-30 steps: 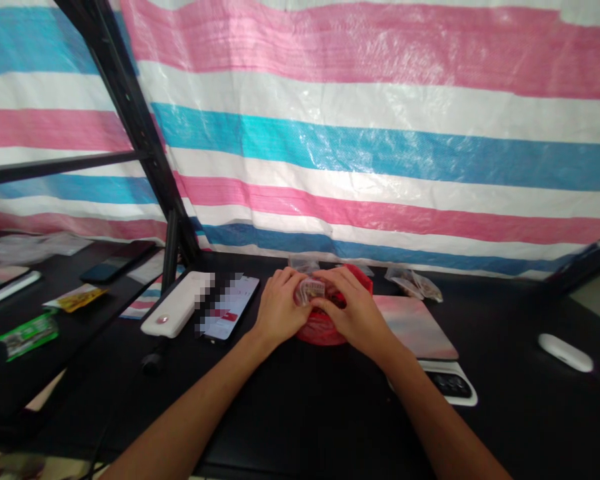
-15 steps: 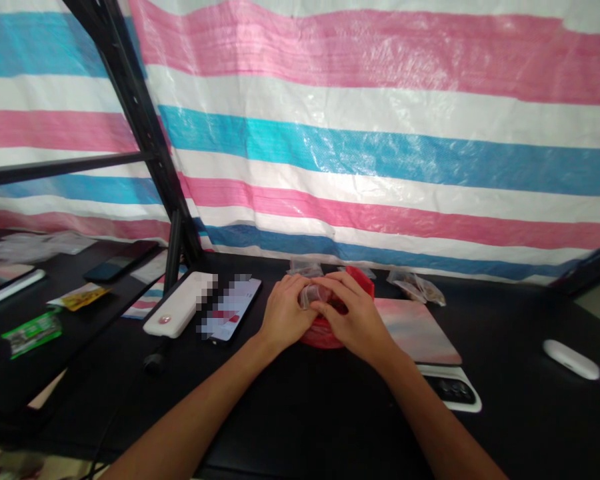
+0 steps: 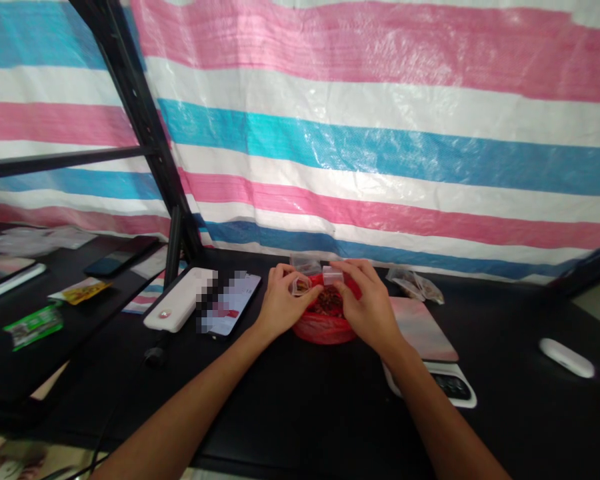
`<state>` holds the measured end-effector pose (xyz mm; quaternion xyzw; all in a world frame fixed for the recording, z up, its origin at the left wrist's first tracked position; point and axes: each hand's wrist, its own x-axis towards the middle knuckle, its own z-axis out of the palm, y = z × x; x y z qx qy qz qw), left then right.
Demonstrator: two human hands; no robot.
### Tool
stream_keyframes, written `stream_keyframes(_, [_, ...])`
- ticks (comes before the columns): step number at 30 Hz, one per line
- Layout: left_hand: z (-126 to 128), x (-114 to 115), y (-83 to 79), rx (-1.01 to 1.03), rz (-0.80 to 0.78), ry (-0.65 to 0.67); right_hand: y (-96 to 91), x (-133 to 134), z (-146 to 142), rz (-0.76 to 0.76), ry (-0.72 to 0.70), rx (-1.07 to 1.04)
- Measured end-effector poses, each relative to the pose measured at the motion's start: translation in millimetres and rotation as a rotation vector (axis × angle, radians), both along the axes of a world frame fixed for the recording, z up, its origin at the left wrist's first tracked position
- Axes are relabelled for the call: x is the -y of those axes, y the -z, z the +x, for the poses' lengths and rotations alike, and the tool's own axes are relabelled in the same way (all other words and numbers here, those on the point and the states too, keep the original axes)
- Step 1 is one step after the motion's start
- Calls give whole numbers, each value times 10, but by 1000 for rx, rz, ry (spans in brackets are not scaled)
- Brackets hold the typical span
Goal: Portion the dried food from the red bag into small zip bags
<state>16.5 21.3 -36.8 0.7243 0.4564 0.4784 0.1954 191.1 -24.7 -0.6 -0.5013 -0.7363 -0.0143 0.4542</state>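
Note:
A red plastic bag [image 3: 325, 330] stands open on the black table, with dried reddish-brown bits [image 3: 329, 303] inside. At its left rim, my left hand [image 3: 286, 307] is closed around a small clear plastic bag [image 3: 301, 285] whose mouth gapes open. My right hand [image 3: 373, 307], over the right rim, pinches a small clear plastic piece [image 3: 333, 275] between thumb and fingers; its exact kind cannot be made out. Both hands are just above the bits, and the fingers hide parts of what they hold.
Behind the red bag lies a clear bag [image 3: 305, 265], with filled clear bags [image 3: 416, 285] farther right. A pink-and-grey pad [image 3: 423, 328] sits by a white scale-like device [image 3: 457, 387]. Left are a phone [image 3: 233, 307] and a white power bank [image 3: 180, 300]. A white case [image 3: 566, 357] lies right.
My hands have drawn apart from over the red bag, uncovering the bits in it. The clear plastic between them is now seen as two pieces, one in each hand.

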Motion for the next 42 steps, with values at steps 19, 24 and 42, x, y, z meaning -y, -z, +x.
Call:
stream_keyframes(19, [3,-106,131,181,-298,379,-7,67,90,-421,261,543])
stream_keyframes(24, [-63,-117,46,187,-218,312,-16,74,130,-416,381,559])
stream_keyframes(42, [-37,-29,-34,199,-11,74,-174,194,47,-166,452,529])
